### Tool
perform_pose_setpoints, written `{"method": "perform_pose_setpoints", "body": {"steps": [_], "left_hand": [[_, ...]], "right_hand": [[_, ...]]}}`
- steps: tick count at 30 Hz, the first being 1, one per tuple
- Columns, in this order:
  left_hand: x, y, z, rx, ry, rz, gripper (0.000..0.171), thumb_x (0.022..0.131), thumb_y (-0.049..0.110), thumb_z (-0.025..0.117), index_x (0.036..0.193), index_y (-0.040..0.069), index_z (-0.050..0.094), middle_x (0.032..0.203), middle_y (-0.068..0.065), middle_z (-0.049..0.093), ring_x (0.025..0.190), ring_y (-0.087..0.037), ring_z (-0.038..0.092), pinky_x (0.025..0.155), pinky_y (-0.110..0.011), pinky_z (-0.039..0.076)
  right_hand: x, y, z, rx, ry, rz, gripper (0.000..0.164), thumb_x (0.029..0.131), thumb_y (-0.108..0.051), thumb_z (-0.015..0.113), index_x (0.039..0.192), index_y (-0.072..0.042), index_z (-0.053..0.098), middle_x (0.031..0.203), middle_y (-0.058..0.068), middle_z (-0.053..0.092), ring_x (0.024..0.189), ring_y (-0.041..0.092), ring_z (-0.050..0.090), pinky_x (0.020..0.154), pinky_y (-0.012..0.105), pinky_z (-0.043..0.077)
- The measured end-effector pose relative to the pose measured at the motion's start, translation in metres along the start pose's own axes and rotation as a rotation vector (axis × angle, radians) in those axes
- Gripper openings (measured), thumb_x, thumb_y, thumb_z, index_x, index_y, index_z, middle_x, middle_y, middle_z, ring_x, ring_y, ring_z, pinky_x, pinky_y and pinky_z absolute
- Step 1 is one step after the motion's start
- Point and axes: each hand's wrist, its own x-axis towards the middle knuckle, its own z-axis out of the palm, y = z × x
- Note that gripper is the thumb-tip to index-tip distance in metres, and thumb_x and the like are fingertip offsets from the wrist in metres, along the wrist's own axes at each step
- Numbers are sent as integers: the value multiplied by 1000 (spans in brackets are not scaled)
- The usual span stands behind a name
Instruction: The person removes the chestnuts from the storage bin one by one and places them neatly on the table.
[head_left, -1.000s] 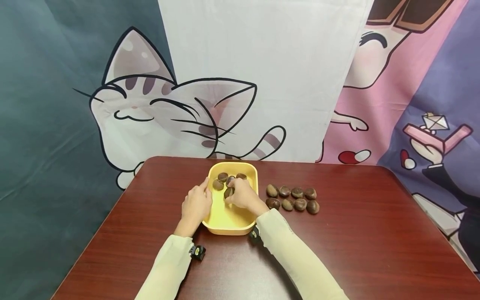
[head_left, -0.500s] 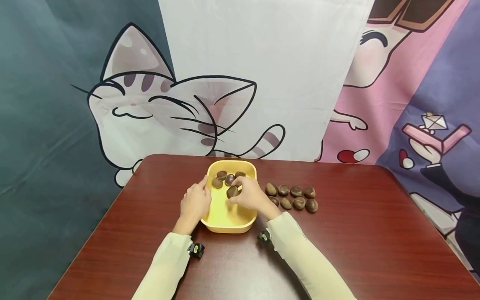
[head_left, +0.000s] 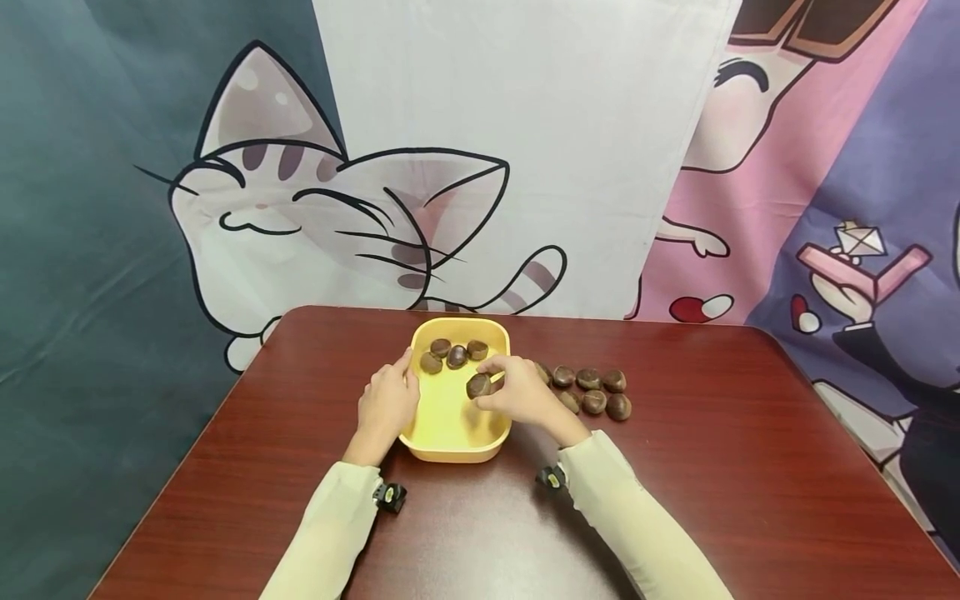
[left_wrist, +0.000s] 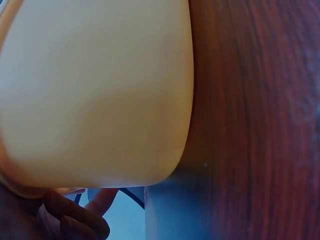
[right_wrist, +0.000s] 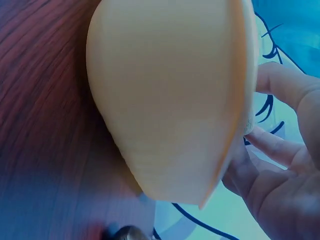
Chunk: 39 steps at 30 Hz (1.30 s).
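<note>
A yellow plastic tray (head_left: 450, 456) stands on the table, with several brown chestnuts (head_left: 457, 357) lying toward its far end. My left hand (head_left: 388, 402) holds the tray's left side, its index finger along the rim. In the left wrist view, fingers (left_wrist: 75, 220) show beyond the tray wall (left_wrist: 100, 90). Between thumb and fingertips, my right hand (head_left: 522, 392) pinches one chestnut (head_left: 478, 385) over the tray's right half, near the rim. The right wrist view has the tray's outer wall (right_wrist: 165, 100) hiding that chestnut almost wholly, the hand's fingers (right_wrist: 280, 85) reaching over the rim.
Right of the tray, several more chestnuts (head_left: 588, 378) lie in two rows, partly hidden by the right hand. The reddish-brown wooden table (head_left: 720, 450) ends at a patterned cloth backdrop (head_left: 585, 125) printed with a cartoon cat.
The right hand has lifted the chestnut from among the others in the tray and moved it right, toward the near right rim. The left hand stays on the tray's left side.
</note>
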Motion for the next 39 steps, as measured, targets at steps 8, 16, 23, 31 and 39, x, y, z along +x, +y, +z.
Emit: {"method": "perform_pose_setpoints", "body": {"steps": [8,16,23,31,39], "left_hand": [[2,0,0,3,1,0,48,102,27,43,150,23,47,113,-17,66,82,-42,65,66,-57,51],[2,1,1,-4,-2,-1,48,101,27,43,149,22,48,115,-17,66,82,-43,65,66,-57,51],[3,1,1,-1,7,7,48,102,27,44,149,23,49,116,-17,66,83,-43,65,66,-58,51],[4,-1,1,6,10,8,48,102,27,44,149,23,48,111,-18,66,81,-43,64,64,-57,51],[1,-1,2,-1,0,-2,48,102,27,44,149,23,48,113,-18,66,82,-42,65,65,-57,51]], "right_hand": [[-14,4,-15,114,-26,-24,42,75,-13,83,113,-3,68,90,3,71,74,16,67,61,28,54],[-28,13,-29,143,-27,-52,41,75,-15,84,111,-4,69,81,1,69,71,14,64,62,27,51],[-41,29,-46,183,-25,-36,39,75,-14,85,110,-7,70,89,2,70,74,17,65,63,26,53],[-53,46,-51,107,-45,-43,42,73,-14,87,109,-2,69,82,2,67,71,16,64,62,26,53],[-65,55,-46,-70,-16,-30,39,69,-16,89,101,-5,70,88,-2,68,74,13,61,68,25,50]]}}
